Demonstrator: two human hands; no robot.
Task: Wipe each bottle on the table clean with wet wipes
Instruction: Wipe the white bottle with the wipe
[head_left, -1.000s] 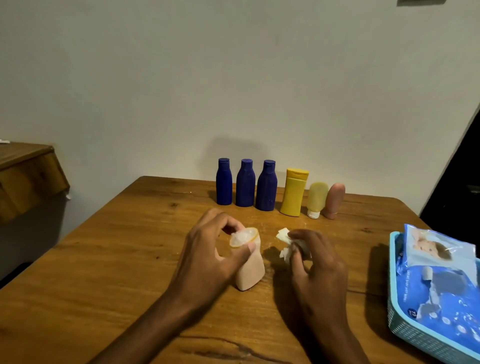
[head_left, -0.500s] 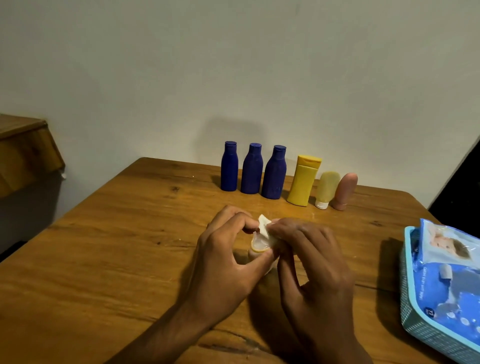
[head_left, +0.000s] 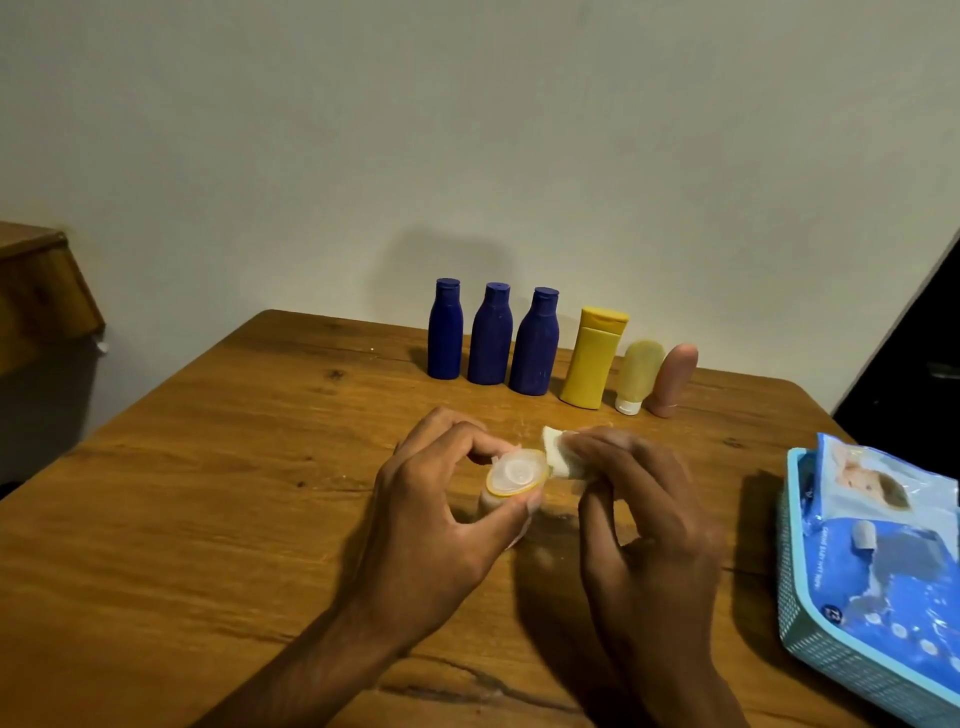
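My left hand (head_left: 441, 514) grips a small peach-coloured bottle (head_left: 511, 506) near the middle of the wooden table (head_left: 208, 493), thumb on its near side and fingers curled round the far side just under the top. The bottle's translucent cap (head_left: 517, 473), ringed in yellow, faces up toward me. My right hand (head_left: 639, 525) pinches a folded white wet wipe (head_left: 558, 457) between fingertips and thumb, and the wipe's edge touches the right side of the cap. My two hands sit close together, with only the bottle top and wipe between them.

Along the far edge of the table, by the wall, stands a row: three dark blue bottles (head_left: 491, 340) side by side, then a yellow bottle (head_left: 595, 358) with a flip cap, then a pale yellow tube (head_left: 639, 374) standing on its white cap, then a pinkish tube (head_left: 675, 376) leaning beside it. At my right, a light blue basket (head_left: 795, 613) on the table's edge holds a blue pack of baby wet wipes (head_left: 893, 551).
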